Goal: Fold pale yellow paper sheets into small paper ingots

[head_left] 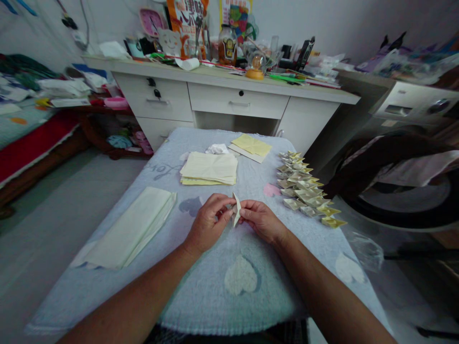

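Note:
Between my two hands, above the middle of the cloth-covered table, is a small folded paper boat [236,210] in pale paper, turned nearly edge-on. My left hand [211,217] pinches its left side with thumb and fingers. From the right, my right hand [260,217] grips the other side, fingertips closed on the paper. Just beyond lies a stack of cream and yellow paper sheets [208,168]. Rows of finished-looking paper boats [304,186], cream and yellow, stand along the table's right side.
A long folded pale paper bundle [131,229] lies at left. Yellow sheets [251,145] and a crumpled white tissue [217,149] sit at the back. Behind stands a white desk [236,102] crowded with items; a washing machine [405,157] is at right.

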Demonstrator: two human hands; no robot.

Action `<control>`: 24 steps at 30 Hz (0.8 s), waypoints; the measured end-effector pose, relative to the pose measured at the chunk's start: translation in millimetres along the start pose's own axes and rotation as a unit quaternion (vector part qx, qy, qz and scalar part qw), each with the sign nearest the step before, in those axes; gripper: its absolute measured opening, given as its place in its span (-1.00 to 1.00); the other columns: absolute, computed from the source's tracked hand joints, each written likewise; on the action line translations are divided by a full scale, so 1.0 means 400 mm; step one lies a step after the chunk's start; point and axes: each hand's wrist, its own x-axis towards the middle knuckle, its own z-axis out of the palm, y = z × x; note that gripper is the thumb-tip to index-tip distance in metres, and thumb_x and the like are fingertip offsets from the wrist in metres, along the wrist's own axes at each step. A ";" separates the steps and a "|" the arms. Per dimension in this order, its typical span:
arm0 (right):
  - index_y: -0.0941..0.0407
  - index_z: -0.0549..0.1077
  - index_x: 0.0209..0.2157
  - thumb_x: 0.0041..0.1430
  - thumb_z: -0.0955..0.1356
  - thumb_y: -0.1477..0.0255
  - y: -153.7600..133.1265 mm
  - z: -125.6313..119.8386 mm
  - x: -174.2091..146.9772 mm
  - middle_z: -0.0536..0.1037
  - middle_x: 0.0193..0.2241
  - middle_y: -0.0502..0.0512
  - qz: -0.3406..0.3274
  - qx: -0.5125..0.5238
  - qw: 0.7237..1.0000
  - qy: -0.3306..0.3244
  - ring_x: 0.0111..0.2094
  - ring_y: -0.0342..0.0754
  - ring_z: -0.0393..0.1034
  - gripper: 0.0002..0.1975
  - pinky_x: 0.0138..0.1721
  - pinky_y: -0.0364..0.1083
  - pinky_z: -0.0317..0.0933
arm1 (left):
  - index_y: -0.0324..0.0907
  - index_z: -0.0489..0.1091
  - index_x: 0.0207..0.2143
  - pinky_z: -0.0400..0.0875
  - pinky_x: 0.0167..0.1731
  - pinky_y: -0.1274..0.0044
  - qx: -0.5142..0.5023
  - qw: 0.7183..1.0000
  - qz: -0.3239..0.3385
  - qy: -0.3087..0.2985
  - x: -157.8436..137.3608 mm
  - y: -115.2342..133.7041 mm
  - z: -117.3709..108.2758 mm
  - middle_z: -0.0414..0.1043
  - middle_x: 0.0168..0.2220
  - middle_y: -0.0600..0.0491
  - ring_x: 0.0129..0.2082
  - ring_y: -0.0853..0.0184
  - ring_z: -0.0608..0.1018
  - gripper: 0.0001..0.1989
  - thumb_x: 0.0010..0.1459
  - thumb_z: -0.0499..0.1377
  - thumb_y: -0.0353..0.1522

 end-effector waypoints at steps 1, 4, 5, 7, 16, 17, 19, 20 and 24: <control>0.17 0.56 -0.38 -0.08 0.51 0.27 -0.001 0.001 0.000 0.49 -0.51 -0.01 0.001 0.002 1.000 -0.001 -0.50 -0.22 0.27 -0.73 -0.35 -0.19 0.16 | -0.13 0.40 -0.10 0.37 -0.32 0.59 -0.002 1.000 -0.002 -0.001 -0.001 -0.003 0.001 0.34 -0.19 0.05 -0.36 0.45 0.45 -0.78 0.19 0.12 -0.44; 0.16 0.58 -0.36 -0.06 0.50 0.29 -0.005 0.001 -0.002 0.48 -0.52 -0.01 0.001 0.008 1.000 -0.002 -0.50 -0.22 0.26 -0.75 -0.37 -0.19 0.14 | -0.14 0.37 -0.06 0.40 -0.34 0.60 -0.013 1.000 -0.023 0.000 -0.003 -0.010 0.006 0.33 -0.17 0.05 -0.38 0.46 0.45 -0.73 0.16 0.14 -0.45; 0.16 0.58 -0.36 -0.06 0.49 0.30 -0.006 0.001 -0.003 0.48 -0.52 -0.01 0.002 0.008 1.000 -0.002 -0.50 -0.22 0.25 -0.76 -0.37 -0.19 0.13 | -0.15 0.37 -0.06 0.40 -0.34 0.60 -0.017 0.999 -0.031 0.001 -0.003 -0.012 0.008 0.33 -0.17 0.05 -0.38 0.47 0.45 -0.71 0.14 0.14 -0.46; 0.15 0.58 -0.34 -0.05 0.49 0.33 -0.007 0.000 -0.004 0.48 -0.51 -0.01 0.001 0.009 1.000 -0.005 -0.50 -0.21 0.24 -0.78 -0.37 -0.18 0.12 | -0.15 0.38 -0.06 0.41 -0.35 0.60 -0.031 0.998 -0.048 0.009 -0.003 -0.016 0.011 0.33 -0.17 0.05 -0.39 0.47 0.46 -0.69 0.11 0.16 -0.48; 0.13 0.58 -0.26 0.04 0.44 0.36 -0.001 -0.001 -0.003 0.52 -0.41 0.03 -0.041 -0.015 0.999 -0.022 -0.46 -0.21 0.23 -0.79 -0.36 -0.17 0.11 | -0.25 0.35 -0.02 0.37 -0.45 0.62 -0.220 0.954 -0.204 0.017 0.010 -0.013 0.011 0.46 -0.45 0.09 -0.47 0.42 0.49 -0.56 0.02 0.27 -0.33; 0.14 0.59 -0.27 0.05 0.44 0.35 0.001 -0.001 -0.001 0.51 -0.43 0.02 -0.046 -0.021 0.999 -0.014 -0.47 -0.20 0.23 -0.79 -0.36 -0.17 0.11 | -0.25 0.35 -0.02 0.37 -0.45 0.62 -0.228 0.951 -0.209 0.017 0.010 -0.012 0.011 0.46 -0.46 0.09 -0.48 0.42 0.49 -0.55 0.01 0.28 -0.33; 0.15 0.59 -0.32 0.05 0.44 0.33 0.004 0.001 0.001 0.49 -0.49 0.01 -0.052 -0.028 0.998 0.007 -0.49 -0.20 0.22 -0.81 -0.38 -0.17 0.11 | -0.24 0.34 -0.03 0.37 -0.45 0.62 -0.234 0.950 -0.209 0.011 0.010 -0.012 0.013 0.47 -0.45 0.10 -0.48 0.43 0.49 -0.55 0.00 0.29 -0.33; 0.15 0.59 -0.35 0.04 0.44 0.31 0.004 0.003 0.002 0.48 -0.51 0.01 -0.052 -0.029 0.998 0.018 -0.50 -0.20 0.22 -0.81 -0.39 -0.17 0.11 | -0.24 0.34 -0.04 0.38 -0.44 0.61 -0.232 0.951 -0.206 0.005 0.009 -0.013 0.014 0.47 -0.44 0.09 -0.48 0.43 0.49 -0.55 0.00 0.30 -0.33; 0.16 0.57 -0.43 -0.05 0.49 0.30 0.000 0.011 0.003 0.46 -0.55 -0.02 -0.043 -0.039 0.997 0.046 -0.53 -0.22 0.21 -0.79 -0.41 -0.18 0.09 | -0.23 0.33 -0.05 0.39 -0.42 0.59 -0.206 0.958 -0.198 -0.019 0.006 -0.020 0.015 0.47 -0.43 0.09 -0.45 0.41 0.51 -0.57 0.02 0.29 -0.32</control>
